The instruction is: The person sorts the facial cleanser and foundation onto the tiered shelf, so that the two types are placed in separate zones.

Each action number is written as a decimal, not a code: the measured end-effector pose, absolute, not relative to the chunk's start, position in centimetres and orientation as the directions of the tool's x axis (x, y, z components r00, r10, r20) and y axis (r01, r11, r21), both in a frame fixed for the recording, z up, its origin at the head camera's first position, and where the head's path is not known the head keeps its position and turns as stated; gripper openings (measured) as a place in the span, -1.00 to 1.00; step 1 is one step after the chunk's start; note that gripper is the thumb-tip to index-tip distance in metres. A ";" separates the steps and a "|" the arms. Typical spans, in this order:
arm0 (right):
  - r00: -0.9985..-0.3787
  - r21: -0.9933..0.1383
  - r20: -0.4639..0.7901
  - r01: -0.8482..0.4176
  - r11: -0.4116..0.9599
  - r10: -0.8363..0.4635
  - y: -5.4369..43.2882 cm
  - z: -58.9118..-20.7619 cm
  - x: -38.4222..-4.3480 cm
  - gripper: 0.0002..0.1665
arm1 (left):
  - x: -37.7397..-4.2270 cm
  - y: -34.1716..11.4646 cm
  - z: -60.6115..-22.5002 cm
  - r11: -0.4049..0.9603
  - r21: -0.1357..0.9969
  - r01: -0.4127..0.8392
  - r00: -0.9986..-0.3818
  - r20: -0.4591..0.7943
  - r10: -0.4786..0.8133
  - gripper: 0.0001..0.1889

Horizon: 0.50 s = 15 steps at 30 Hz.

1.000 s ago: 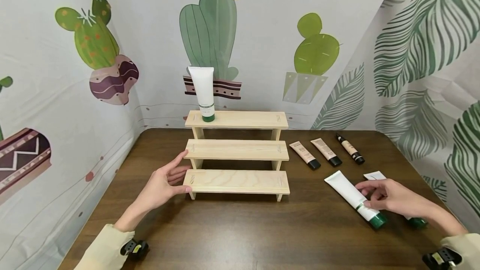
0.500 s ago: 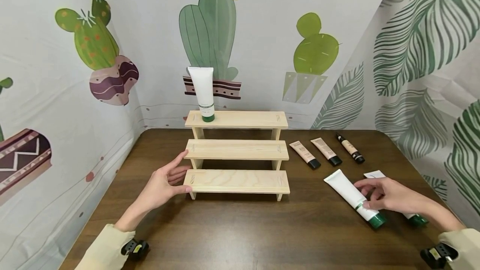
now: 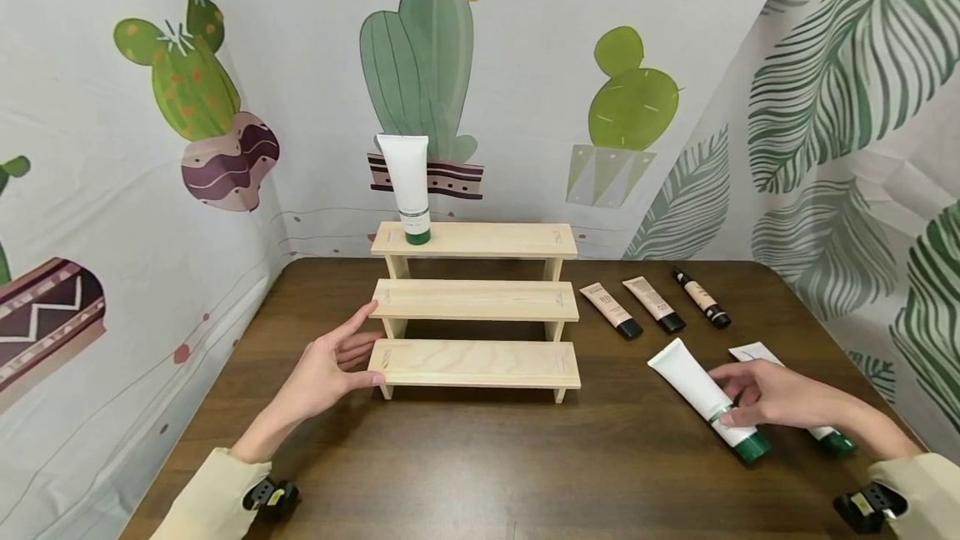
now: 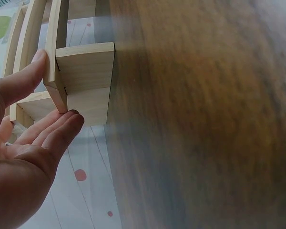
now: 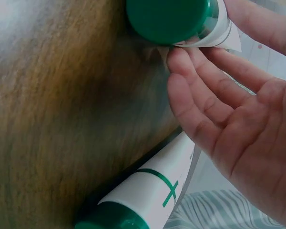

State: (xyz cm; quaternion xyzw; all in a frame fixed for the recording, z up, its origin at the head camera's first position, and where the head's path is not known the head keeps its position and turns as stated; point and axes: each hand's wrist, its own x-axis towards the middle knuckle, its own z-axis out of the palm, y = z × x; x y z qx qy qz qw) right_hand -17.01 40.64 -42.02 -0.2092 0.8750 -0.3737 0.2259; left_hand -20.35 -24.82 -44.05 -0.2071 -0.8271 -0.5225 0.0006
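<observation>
A three-step wooden display rack stands in the middle of the table, and my left hand grips the left end of its lowest step. In the left wrist view the thumb lies against that step, with fingertips on its other edge. On the right, my right hand holds a white squeeze tube with a green cap, thumb on one side and fingers on the other. Beneath that hand lies a second white tube, partly covered by it. Another white tube stands cap-down on the top step's left end.
Behind the right hand, two beige tubes with black caps and a slim dark-ended tube lie on the brown table. A printed cloth backdrop rises along the table's back and sides.
The held tube's cap end has shifted slightly left and down with my right hand, and its thumb has closed onto the tube. My left hand and the rack stay put.
</observation>
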 end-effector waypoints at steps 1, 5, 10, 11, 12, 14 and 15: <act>-0.808 -0.748 -0.238 -0.201 0.632 -0.539 40.6 -42.0 -17.0 -0.19 | -20.3 -24.8 -44.0 0.369 0.864 0.344 -0.914 0.218 0.342 0.15; -0.809 -0.748 -0.243 -0.195 0.635 -0.535 40.3 -41.8 -17.1 -0.18 | -20.3 -24.8 -43.9 0.370 0.861 0.348 -0.913 0.222 0.342 0.15; -0.805 -0.755 -0.277 -0.155 0.638 -0.524 40.2 -41.6 -17.1 -0.21 | -20.3 -24.8 -44.0 0.371 0.862 0.345 -0.914 0.219 0.341 0.15; -0.805 -0.750 -0.282 -0.154 0.643 -0.522 40.1 -41.6 -17.1 -0.21 | -20.3 -24.8 -44.0 0.371 0.862 0.345 -0.914 0.219 0.342 0.15; -0.806 -0.748 -0.284 -0.153 0.646 -0.520 40.0 -41.6 -17.1 -0.22 | -20.2 -24.8 -44.0 0.371 0.862 0.345 -0.914 0.218 0.342 0.15; -0.806 -0.745 -0.280 -0.159 0.647 -0.521 39.8 -41.5 -17.0 -0.23 | -20.2 -24.8 -44.0 0.370 0.863 0.344 -0.914 0.218 0.343 0.15; -0.807 -0.744 -0.278 -0.162 0.648 -0.521 39.7 -41.5 -16.9 -0.25 | -20.2 -24.8 -44.0 0.370 0.863 0.344 -0.914 0.218 0.343 0.15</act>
